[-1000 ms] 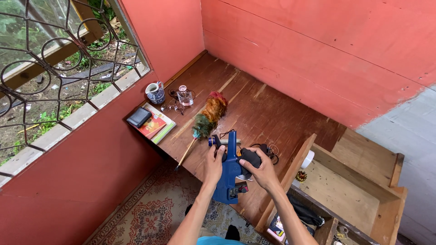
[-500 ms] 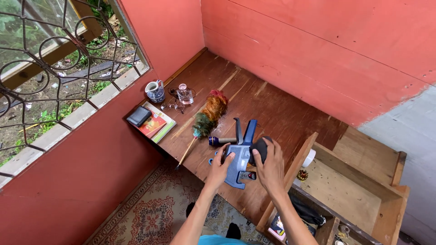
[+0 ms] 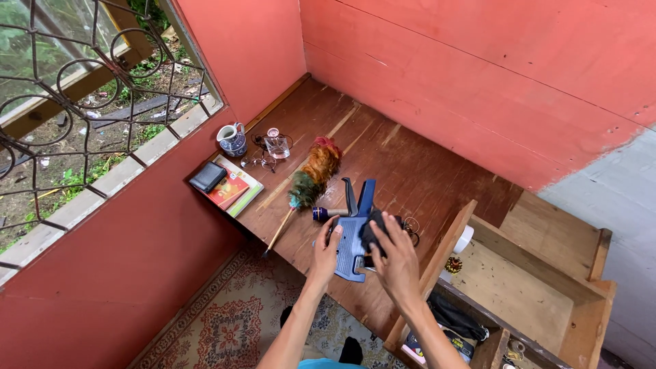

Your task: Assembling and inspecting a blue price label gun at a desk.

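Hands meeting over a blue handheld labelling gun (image 3: 353, 240), held just above the near edge of the wooden tabletop (image 3: 410, 171). Left hand (image 3: 325, 251) cupped against the tool's left side, fingers curled around the body, thumb on top. Right hand (image 3: 394, 258) draped over the right side, fingers spread and bent down across a dark cloth or pad (image 3: 374, 231) pressed onto the gun. Both wrapped on the tool, neither flat nor empty.

Good form, as a judgement: keep the left grip firm as the anchor so the gun does not twist, let the right fingers work in short, even strokes, and keep the blue handle prongs pointing away toward the wall. Worth minding the tabletop's edge right below, where a slip could drop the tool to the patterned rug (image 3: 225, 321).

Forearms rising from the bottom of the view, converging in a narrow V, wrists slightly bent inward.

Just beside the gun: a feather duster (image 3: 311, 176) lying diagonally, a small dark-blue cylinder (image 3: 321, 214) near its handle. Farther off by the window: a blue-and-white jug (image 3: 232, 139), a glass jar (image 3: 277, 144), books (image 3: 232, 190).
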